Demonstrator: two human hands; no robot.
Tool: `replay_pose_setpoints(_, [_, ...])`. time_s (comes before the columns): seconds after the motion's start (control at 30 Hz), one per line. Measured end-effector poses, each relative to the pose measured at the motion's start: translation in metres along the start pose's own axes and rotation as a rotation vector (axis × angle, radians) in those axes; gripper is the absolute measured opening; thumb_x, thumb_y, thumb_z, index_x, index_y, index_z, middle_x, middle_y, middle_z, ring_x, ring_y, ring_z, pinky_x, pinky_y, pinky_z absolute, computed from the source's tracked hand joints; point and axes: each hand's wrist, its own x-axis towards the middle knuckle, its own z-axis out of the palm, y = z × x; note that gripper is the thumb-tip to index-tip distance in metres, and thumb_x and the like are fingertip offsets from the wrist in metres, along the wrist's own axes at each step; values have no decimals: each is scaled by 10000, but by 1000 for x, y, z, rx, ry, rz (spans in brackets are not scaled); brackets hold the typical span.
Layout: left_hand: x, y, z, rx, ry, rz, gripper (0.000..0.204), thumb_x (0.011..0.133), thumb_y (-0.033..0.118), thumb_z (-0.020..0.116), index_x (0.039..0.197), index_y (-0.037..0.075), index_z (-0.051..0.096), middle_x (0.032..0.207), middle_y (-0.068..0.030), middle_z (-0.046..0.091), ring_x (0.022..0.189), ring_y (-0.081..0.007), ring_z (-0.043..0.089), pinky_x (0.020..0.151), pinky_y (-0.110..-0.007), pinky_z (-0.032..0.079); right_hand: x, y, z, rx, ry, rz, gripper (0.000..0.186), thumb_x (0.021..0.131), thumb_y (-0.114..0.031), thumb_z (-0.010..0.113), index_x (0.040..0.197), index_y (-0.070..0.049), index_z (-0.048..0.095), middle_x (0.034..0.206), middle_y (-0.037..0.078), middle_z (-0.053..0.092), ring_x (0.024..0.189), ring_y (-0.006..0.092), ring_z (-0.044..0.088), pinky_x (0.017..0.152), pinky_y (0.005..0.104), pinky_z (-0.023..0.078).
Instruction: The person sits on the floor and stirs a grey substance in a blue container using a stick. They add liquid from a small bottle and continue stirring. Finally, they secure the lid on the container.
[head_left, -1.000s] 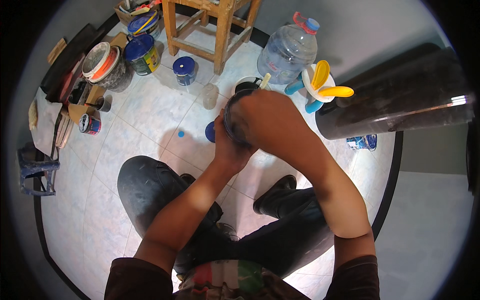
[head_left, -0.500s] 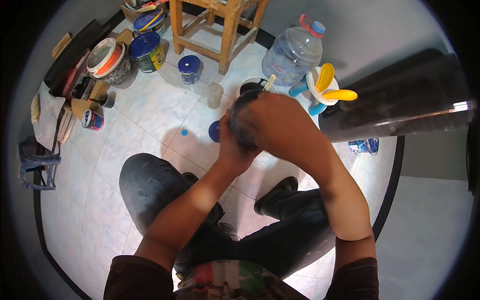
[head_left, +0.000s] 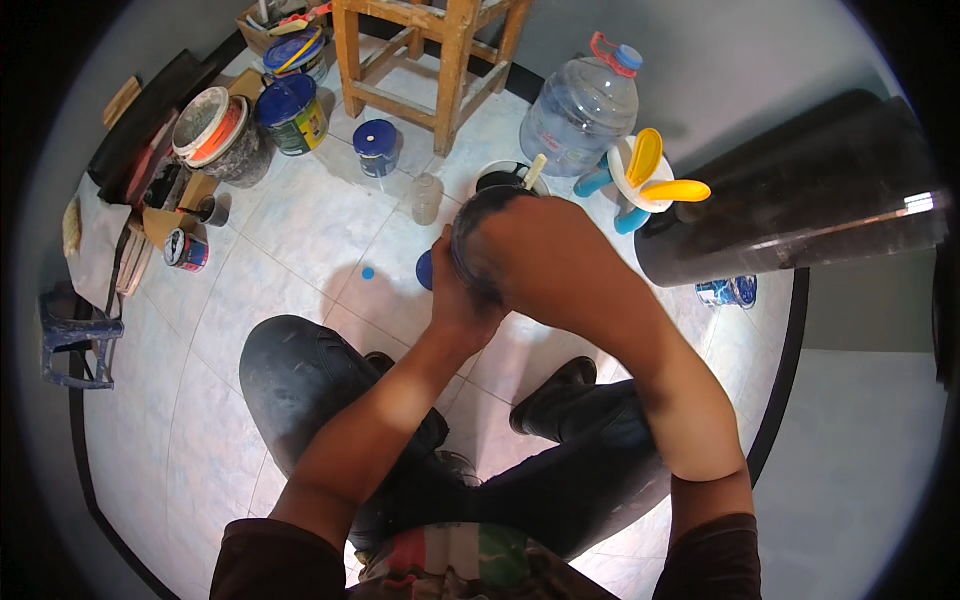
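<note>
My left hand (head_left: 462, 312) is closed around the side of a round tub (head_left: 484, 202) with a dark inside, held up between my knees. Over the tub's mouth reaches my right hand (head_left: 520, 248), its fingers down in the tub and hidden from view. Partly behind my left hand lies a blue lid (head_left: 425, 270) on the floor. Just beyond the tub stands a white-rimmed container (head_left: 546, 186) with dark contents and a pale handle (head_left: 536, 171) sticking out. A small clear bottle (head_left: 427, 200) and a blue cap (head_left: 368, 273) are nearby.
Ahead are a wooden stool (head_left: 448, 85), a large water bottle (head_left: 580, 115) and a blue-lidded tub (head_left: 377, 148). Buckets (head_left: 215, 140) and a small can (head_left: 186, 250) stand left. On the right are a small white stool (head_left: 635, 170) with yellow pieces and a big dark cylinder (head_left: 790, 200).
My right hand has shifted slightly left and down over the tub. The tub and my left hand have moved a little left, now covering more of the blue lid.
</note>
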Motion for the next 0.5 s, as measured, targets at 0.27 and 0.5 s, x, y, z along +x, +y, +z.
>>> replay_pose_setpoints(0.27, [-1, -3, 7, 9, 6, -14, 754, 1046, 744, 323, 1579, 234, 477, 1580, -64, 523, 1451, -293, 519, 1210, -535, 420, 3, -2, 2, -57, -32, 29, 70, 781, -167, 765, 818, -113, 790, 814, 120, 768, 815, 305, 777, 740, 435, 593])
replay_pose_setpoints(0.5, [5, -4, -6, -46, -83, -8, 754, 1047, 749, 336, 1571, 228, 481, 1579, -64, 519, 1450, -284, 518, 1193, -522, 443, -4, -2, -8, -2, -52, 18, 75, 776, -136, 744, 804, -77, 780, 785, 151, 749, 787, 338, 764, 726, 438, 589])
